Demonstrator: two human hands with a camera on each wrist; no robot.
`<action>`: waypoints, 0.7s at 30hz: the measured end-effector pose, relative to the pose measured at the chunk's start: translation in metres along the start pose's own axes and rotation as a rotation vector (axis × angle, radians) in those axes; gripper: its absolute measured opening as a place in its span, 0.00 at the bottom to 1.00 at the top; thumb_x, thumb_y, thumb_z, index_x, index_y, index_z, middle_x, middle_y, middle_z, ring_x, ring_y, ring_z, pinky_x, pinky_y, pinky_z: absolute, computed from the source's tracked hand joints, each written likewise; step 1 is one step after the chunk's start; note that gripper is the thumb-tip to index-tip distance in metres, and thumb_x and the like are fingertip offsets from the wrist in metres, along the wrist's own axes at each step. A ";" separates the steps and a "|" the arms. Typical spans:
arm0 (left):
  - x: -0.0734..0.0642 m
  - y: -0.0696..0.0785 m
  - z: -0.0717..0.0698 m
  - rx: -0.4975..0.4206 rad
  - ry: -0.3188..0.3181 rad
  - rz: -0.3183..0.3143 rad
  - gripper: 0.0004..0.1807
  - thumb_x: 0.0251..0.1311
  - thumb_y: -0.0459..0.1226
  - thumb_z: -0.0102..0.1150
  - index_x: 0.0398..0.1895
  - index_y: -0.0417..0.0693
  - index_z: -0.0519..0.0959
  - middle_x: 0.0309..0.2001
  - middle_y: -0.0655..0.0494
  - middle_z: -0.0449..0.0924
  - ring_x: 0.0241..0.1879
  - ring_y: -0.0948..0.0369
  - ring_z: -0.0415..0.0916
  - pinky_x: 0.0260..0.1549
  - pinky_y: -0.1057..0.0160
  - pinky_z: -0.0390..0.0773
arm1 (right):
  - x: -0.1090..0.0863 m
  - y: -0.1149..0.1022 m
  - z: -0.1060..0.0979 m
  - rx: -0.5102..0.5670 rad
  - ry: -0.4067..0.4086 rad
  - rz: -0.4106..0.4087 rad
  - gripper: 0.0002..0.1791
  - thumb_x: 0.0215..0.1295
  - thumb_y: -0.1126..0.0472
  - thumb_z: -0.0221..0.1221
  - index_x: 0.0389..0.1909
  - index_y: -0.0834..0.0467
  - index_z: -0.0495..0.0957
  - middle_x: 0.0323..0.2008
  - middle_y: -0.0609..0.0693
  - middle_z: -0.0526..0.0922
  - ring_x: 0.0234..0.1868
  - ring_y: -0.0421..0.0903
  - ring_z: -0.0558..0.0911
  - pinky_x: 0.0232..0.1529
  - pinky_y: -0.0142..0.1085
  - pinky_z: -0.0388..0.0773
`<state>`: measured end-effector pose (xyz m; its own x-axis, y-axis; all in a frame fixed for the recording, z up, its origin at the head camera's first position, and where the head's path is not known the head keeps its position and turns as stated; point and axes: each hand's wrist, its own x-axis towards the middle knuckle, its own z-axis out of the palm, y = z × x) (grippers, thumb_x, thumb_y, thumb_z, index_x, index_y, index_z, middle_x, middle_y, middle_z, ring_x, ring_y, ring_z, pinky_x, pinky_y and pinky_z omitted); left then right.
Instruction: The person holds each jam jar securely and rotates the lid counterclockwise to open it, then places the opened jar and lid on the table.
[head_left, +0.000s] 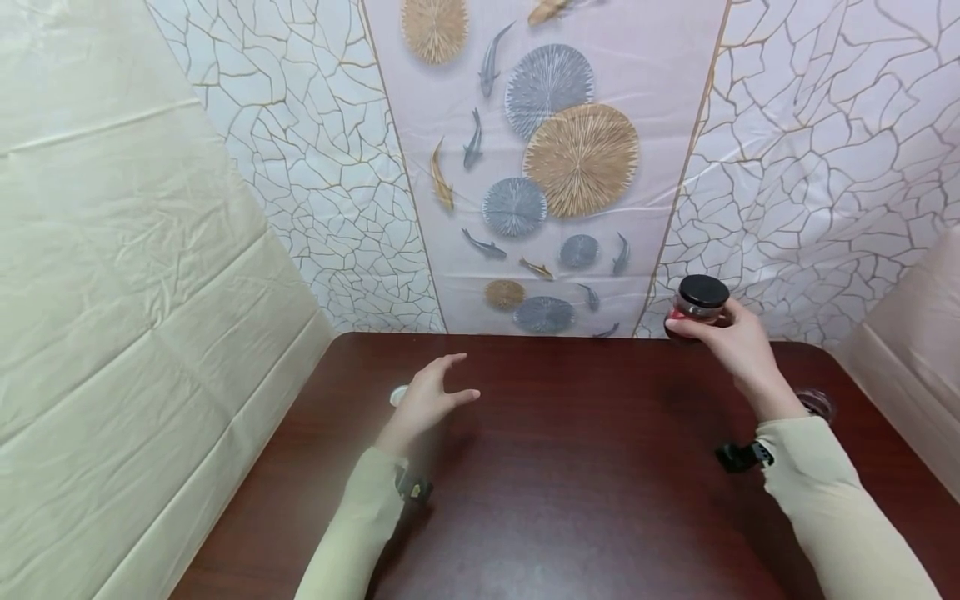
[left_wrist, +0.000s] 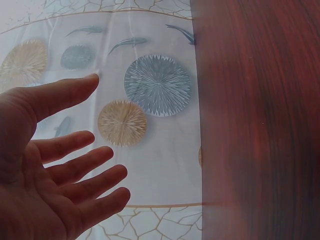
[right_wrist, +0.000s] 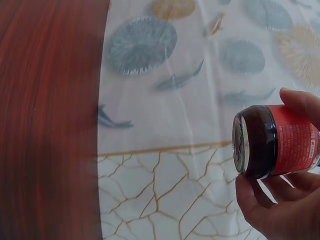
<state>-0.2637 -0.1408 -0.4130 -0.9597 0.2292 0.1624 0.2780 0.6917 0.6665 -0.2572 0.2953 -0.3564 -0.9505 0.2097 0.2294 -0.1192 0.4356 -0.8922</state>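
My right hand (head_left: 750, 354) grips a small glass jar (head_left: 699, 302) with a black lid and a red label, raised over the far right part of the table. In the right wrist view the jar (right_wrist: 272, 142) shows dark contents and its glass base, with thumb and fingers wrapped round the label. On the left, my left hand (head_left: 429, 400) hovers over the table with nothing in it. Its thumb and fingers are spread apart, as the left wrist view of the hand (left_wrist: 65, 170) also shows. A small white round thing (head_left: 398, 395) lies beside it, partly hidden.
Behind my right wrist a clear round container (head_left: 816, 404) stands on the dark red-brown table (head_left: 570, 500), partly covered by the arm. A patterned cloth (head_left: 555, 275) hangs along the back edge, and a cream cloth (head_left: 150, 333) borders the left side.
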 end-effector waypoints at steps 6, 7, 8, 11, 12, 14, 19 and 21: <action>-0.002 0.001 0.000 0.004 0.000 0.013 0.39 0.57 0.46 0.73 0.72 0.49 0.70 0.69 0.46 0.71 0.69 0.48 0.67 0.67 0.47 0.67 | -0.006 -0.015 0.009 0.004 -0.033 -0.031 0.29 0.57 0.46 0.74 0.56 0.49 0.77 0.36 0.27 0.81 0.45 0.34 0.76 0.47 0.31 0.68; -0.002 0.001 0.001 0.007 0.001 0.015 0.39 0.57 0.46 0.73 0.72 0.49 0.70 0.69 0.46 0.71 0.69 0.48 0.67 0.67 0.47 0.67 | -0.007 -0.017 0.010 0.004 -0.037 -0.036 0.29 0.56 0.46 0.74 0.56 0.50 0.77 0.36 0.28 0.81 0.45 0.34 0.76 0.47 0.31 0.67; -0.002 0.001 0.001 0.009 0.001 0.015 0.39 0.57 0.46 0.73 0.72 0.49 0.70 0.68 0.45 0.71 0.69 0.48 0.67 0.67 0.47 0.67 | -0.008 -0.020 0.012 0.005 -0.041 -0.041 0.29 0.56 0.46 0.74 0.56 0.50 0.77 0.36 0.28 0.81 0.45 0.35 0.77 0.47 0.31 0.68; -0.001 0.001 0.001 0.013 -0.001 0.013 0.39 0.57 0.46 0.74 0.72 0.49 0.70 0.68 0.45 0.71 0.69 0.48 0.67 0.67 0.47 0.67 | -0.012 -0.027 0.016 0.001 -0.054 -0.053 0.29 0.56 0.46 0.74 0.56 0.51 0.77 0.37 0.29 0.81 0.46 0.35 0.77 0.48 0.32 0.68; -0.001 0.001 0.001 0.012 -0.002 0.013 0.39 0.57 0.46 0.74 0.72 0.49 0.70 0.69 0.45 0.71 0.69 0.48 0.67 0.67 0.46 0.67 | -0.014 -0.030 0.017 -0.001 -0.058 -0.059 0.29 0.56 0.46 0.74 0.56 0.51 0.77 0.37 0.29 0.81 0.46 0.35 0.77 0.47 0.31 0.68; -0.001 0.002 0.002 0.008 -0.004 0.012 0.39 0.57 0.45 0.74 0.72 0.49 0.70 0.69 0.45 0.71 0.69 0.48 0.66 0.67 0.46 0.66 | -0.017 -0.034 0.019 0.011 -0.078 -0.075 0.29 0.56 0.47 0.74 0.56 0.52 0.78 0.38 0.29 0.83 0.46 0.35 0.78 0.47 0.30 0.70; -0.003 0.004 0.001 0.002 -0.011 0.020 0.39 0.58 0.45 0.73 0.72 0.49 0.70 0.69 0.45 0.70 0.69 0.48 0.66 0.67 0.47 0.66 | -0.024 -0.045 0.025 0.019 -0.132 -0.113 0.29 0.57 0.49 0.74 0.57 0.53 0.78 0.38 0.30 0.86 0.45 0.33 0.81 0.45 0.25 0.72; -0.003 0.005 0.001 0.004 -0.012 0.022 0.39 0.58 0.45 0.73 0.72 0.49 0.70 0.69 0.45 0.70 0.69 0.48 0.66 0.67 0.46 0.66 | -0.027 -0.049 0.027 0.010 -0.141 -0.122 0.29 0.57 0.49 0.74 0.58 0.53 0.78 0.39 0.30 0.85 0.45 0.34 0.81 0.44 0.25 0.73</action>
<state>-0.2593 -0.1371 -0.4108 -0.9528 0.2526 0.1685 0.2994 0.6891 0.6599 -0.2338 0.2446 -0.3297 -0.9594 0.0310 0.2803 -0.2384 0.4418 -0.8649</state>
